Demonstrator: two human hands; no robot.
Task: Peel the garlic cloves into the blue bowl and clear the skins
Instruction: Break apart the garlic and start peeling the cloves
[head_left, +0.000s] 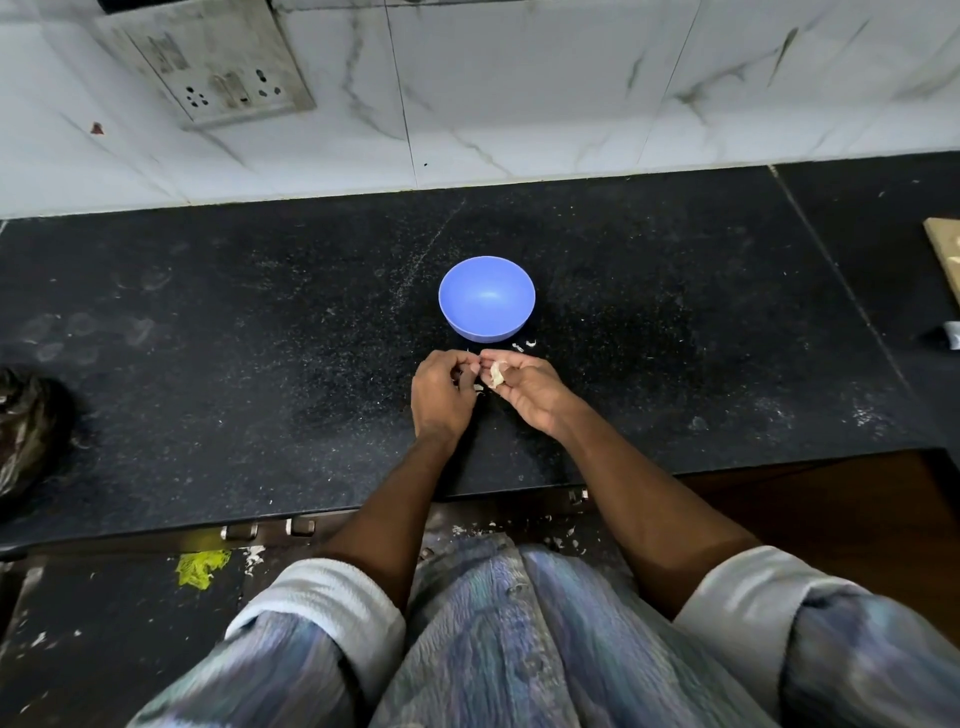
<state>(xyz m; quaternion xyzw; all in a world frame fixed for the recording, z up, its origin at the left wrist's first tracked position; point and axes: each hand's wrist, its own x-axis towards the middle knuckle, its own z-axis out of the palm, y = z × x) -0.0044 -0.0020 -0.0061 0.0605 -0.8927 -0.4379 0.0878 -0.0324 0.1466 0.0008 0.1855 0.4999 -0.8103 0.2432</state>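
1. Blue bowl (487, 299) looked empty, so peeling was judged barely begun.
2. Right hand (524, 387) cupped a garlic clove (497, 373), at 6 o'clock from the bowl; left hand (441, 389) pinched at its skin.
3. Skin scraps (523, 345) lay by the bowl's base, uncleared.
4. Open counter (208, 338) spread toward 9 and 3 o'clock; front edge sat near the wrists.

Blue bowl (487, 299) on black counter (208, 338). Just in front of bowl, left hand (441, 389) and right hand (519, 387) meet, fingers curled; right holds garlic clove (497, 373). Skin bits (523, 345) beside bowl's base.
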